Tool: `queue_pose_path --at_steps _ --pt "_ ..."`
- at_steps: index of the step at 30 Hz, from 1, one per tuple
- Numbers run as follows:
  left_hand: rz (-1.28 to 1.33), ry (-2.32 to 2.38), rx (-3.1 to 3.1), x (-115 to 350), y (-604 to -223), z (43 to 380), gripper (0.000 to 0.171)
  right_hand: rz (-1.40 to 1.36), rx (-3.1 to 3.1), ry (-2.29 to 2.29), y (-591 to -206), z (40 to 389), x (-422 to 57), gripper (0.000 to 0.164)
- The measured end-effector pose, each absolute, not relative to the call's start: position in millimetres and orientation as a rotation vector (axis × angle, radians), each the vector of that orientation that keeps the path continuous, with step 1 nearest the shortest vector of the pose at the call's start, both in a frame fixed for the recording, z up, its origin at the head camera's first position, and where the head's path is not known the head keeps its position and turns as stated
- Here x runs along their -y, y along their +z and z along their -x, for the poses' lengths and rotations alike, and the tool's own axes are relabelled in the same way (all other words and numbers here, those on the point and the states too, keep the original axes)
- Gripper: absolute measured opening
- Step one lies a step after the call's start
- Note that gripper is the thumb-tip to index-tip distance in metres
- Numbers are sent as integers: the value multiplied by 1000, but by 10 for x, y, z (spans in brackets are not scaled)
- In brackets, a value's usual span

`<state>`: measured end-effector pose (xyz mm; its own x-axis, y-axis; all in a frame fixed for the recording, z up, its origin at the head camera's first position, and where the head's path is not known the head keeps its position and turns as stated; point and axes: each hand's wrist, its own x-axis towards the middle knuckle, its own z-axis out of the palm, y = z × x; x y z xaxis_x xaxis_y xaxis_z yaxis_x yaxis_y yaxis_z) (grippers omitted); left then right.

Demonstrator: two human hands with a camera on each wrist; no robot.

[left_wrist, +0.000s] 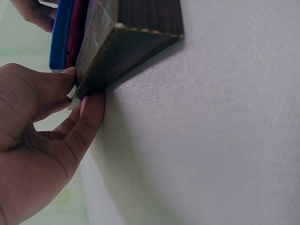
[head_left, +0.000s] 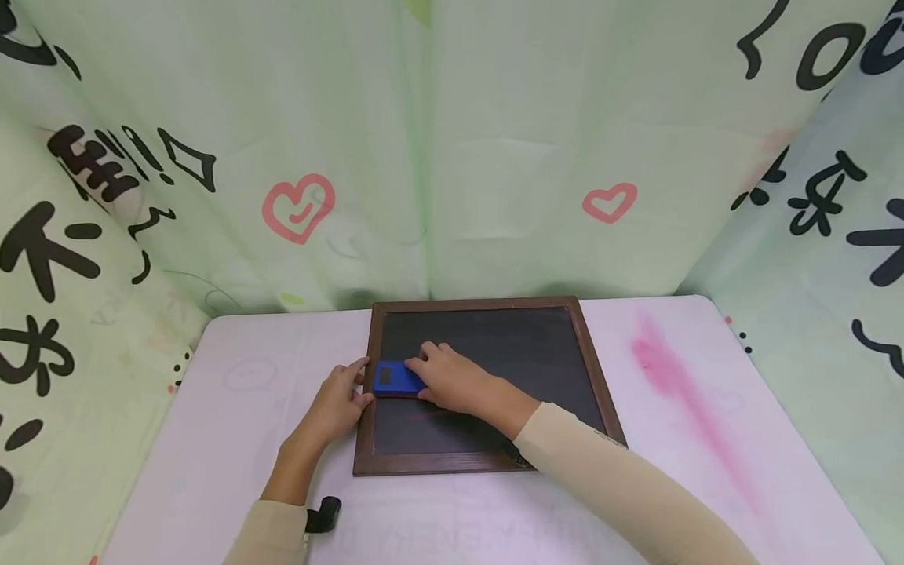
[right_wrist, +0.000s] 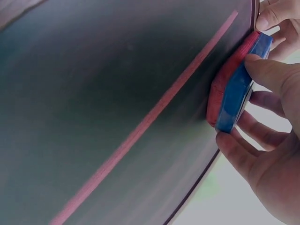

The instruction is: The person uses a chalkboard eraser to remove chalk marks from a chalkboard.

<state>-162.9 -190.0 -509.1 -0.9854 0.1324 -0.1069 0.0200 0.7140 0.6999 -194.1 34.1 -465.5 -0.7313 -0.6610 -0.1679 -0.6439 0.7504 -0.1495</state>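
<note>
A framed chalkboard (head_left: 508,345) lies flat on the table, its brown wooden frame (head_left: 487,463) around a black surface. On its left part rests a chalkboard eraser (head_left: 392,377) with a blue back; its red felt pad (right_wrist: 228,77) faces the board. My right hand (head_left: 452,378) grips the eraser between thumb and fingers, close to the left frame. At the frame's left edge my left hand (head_left: 337,404) holds on with thumb and fingertips. In the right wrist view a pink chalk line (right_wrist: 154,112) runs slantwise across the board.
The table (head_left: 275,377) has a white cover with a pink smear (head_left: 671,369) to the right of the board. Pale green curtains (head_left: 494,157) with black lettering and pink hearts hang behind and at both sides. A black strap piece (head_left: 325,515) sits at the left wrist.
</note>
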Motion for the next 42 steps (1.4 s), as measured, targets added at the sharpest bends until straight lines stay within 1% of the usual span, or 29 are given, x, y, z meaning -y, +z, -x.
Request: queue_pose_path --at_steps 9,16,32,42 --pt "-139 1146 -2781 1892 -5069 1620 62 1006 -2732 -183 -4653 1927 -395 55" --pt "-133 1143 -2782 1907 -5090 1613 63 1002 -2724 -255 -4646 1910 -555 54" --pt "-110 1153 -2767 1903 -5103 1614 65 868 -2750 -436 -4689 1898 -1163 55" --pt "-134 1157 -2791 1900 -5100 1619 64 781 -2793 -447 -4691 1846 -1645 54"
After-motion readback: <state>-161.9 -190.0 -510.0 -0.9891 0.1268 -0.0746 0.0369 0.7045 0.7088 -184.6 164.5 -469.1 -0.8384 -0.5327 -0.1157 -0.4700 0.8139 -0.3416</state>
